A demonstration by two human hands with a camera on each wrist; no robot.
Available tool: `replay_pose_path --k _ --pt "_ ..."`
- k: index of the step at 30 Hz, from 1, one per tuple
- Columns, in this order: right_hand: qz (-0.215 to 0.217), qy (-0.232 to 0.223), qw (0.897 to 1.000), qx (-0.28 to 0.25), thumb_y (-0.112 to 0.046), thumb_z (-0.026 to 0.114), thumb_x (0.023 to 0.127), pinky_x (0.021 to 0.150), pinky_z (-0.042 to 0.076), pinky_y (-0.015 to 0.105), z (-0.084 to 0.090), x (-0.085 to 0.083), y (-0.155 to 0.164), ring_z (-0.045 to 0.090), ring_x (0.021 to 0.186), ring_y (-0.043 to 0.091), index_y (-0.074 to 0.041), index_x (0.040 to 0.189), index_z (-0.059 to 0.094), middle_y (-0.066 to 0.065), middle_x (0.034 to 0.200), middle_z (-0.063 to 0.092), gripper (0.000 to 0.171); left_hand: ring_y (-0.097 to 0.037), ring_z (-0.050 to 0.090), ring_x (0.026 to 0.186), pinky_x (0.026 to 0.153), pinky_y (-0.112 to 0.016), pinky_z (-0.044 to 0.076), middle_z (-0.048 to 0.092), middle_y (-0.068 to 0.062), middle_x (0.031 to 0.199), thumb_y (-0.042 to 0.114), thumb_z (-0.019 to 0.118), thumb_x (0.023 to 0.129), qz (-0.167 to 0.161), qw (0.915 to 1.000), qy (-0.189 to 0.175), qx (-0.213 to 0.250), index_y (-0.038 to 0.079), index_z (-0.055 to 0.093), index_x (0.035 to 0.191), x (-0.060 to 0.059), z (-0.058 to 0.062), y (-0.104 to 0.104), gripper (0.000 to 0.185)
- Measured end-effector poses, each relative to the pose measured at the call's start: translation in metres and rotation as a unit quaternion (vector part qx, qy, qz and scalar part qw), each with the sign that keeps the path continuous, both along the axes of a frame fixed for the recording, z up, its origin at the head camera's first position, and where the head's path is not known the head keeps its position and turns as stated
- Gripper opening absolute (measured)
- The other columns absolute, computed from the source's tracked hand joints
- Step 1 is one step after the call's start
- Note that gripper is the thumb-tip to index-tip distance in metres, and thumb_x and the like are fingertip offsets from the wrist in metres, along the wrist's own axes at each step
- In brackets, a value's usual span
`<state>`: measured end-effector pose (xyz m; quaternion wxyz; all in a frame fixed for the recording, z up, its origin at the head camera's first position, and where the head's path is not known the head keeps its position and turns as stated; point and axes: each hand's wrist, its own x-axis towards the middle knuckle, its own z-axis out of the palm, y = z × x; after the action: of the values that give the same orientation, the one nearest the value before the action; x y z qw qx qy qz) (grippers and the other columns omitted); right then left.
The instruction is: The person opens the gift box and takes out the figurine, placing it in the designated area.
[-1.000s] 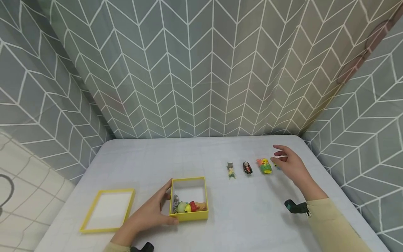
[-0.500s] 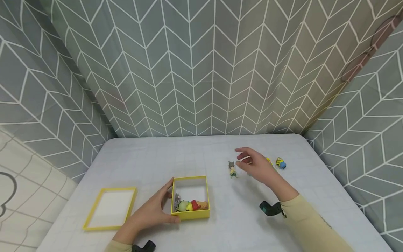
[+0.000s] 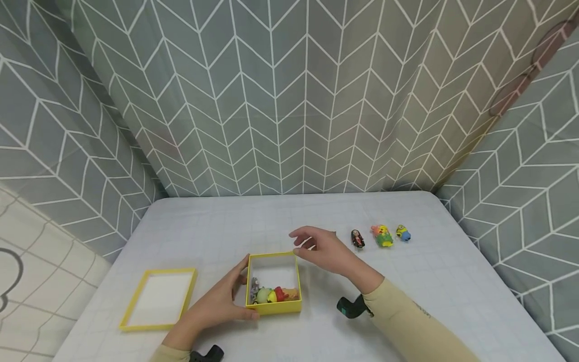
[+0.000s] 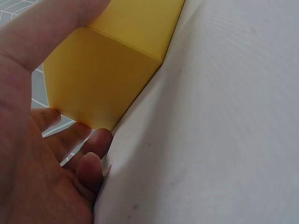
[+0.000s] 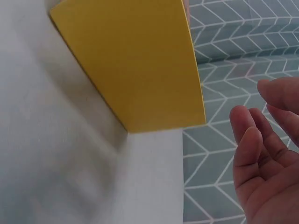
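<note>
My left hand [image 3: 219, 301] grips the left side of an open yellow box [image 3: 274, 307], thumb at the front corner and fingers along its side. In the left wrist view the thumb and fingertips meet the box [image 4: 100, 77]. Small toy figures lie along the box's front inside, among them a red one [image 3: 278, 294] and a tan one [image 3: 291, 295]. My right hand [image 3: 326, 253] is over the box's back right corner, fingers loosely bent. The right wrist view shows nothing between the fingers of the right hand [image 5: 266, 149], beside the box [image 5: 135, 70].
Right of the right hand stand a dark-haired figure [image 3: 357, 239], a pink, yellow and green figure [image 3: 382, 236] and a yellow-and-blue figure [image 3: 403, 233]. Another figure is almost hidden behind that hand. A yellow-rimmed lid [image 3: 156, 272] lies left of the box on the white-covered table [image 3: 217, 221].
My right hand has swept left from the yellow-and-blue figure, past the other figures, to the box's back right corner. My left hand and the box have stayed in place.
</note>
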<state>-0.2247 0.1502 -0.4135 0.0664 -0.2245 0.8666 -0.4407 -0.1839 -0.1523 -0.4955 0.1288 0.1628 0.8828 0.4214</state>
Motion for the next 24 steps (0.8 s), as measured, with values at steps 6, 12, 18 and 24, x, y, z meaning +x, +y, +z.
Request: replay_pose_path --k 6,12,18,24 --pt "0.049 0.018 0.999 0.013 -0.017 0.068 0.095 0.083 0.052 0.028 -0.004 -0.002 -0.020 0.063 0.093 0.008 -0.019 0.125 0.065 0.002 0.111 0.067 0.030 -0.017 0.050 0.114 0.087 -0.032 0.048 0.035 0.001 0.152 0.053 0.093 0.056 0.007 0.9999 0.006 -0.003 0.028 0.013 0.160 0.001 -0.002 -0.004 0.134" --pt "0.067 0.008 0.997 0.028 -0.015 0.070 0.093 0.082 0.051 0.022 -0.009 0.000 -0.035 0.063 0.091 0.004 -0.013 0.118 0.071 0.002 0.111 0.069 0.025 -0.017 0.049 0.108 0.079 -0.028 0.045 0.038 0.005 0.148 0.054 0.093 0.056 -0.003 0.9999 0.009 -0.005 0.029 0.015 0.160 -0.003 -0.004 0.001 0.132" --pt "0.098 0.012 0.993 0.068 -0.018 0.070 0.094 0.079 0.050 0.016 -0.016 0.000 -0.056 0.062 0.092 -0.001 -0.012 0.120 0.072 -0.007 0.112 0.069 0.027 -0.017 0.048 0.113 0.084 -0.028 0.045 0.036 0.004 0.150 0.051 0.093 0.057 0.001 1.0000 0.004 0.005 0.027 0.015 0.160 -0.001 -0.004 -0.001 0.132" --pt "0.122 0.046 0.985 0.116 -0.015 0.070 0.093 0.076 0.048 0.014 -0.022 0.000 -0.068 0.059 0.089 -0.003 -0.014 0.123 0.071 -0.010 0.111 0.068 0.029 -0.015 0.048 0.117 0.089 -0.030 0.046 0.032 0.007 0.152 0.054 0.092 0.057 -0.007 0.9999 0.007 0.006 0.027 0.014 0.160 -0.002 -0.005 0.000 0.132"
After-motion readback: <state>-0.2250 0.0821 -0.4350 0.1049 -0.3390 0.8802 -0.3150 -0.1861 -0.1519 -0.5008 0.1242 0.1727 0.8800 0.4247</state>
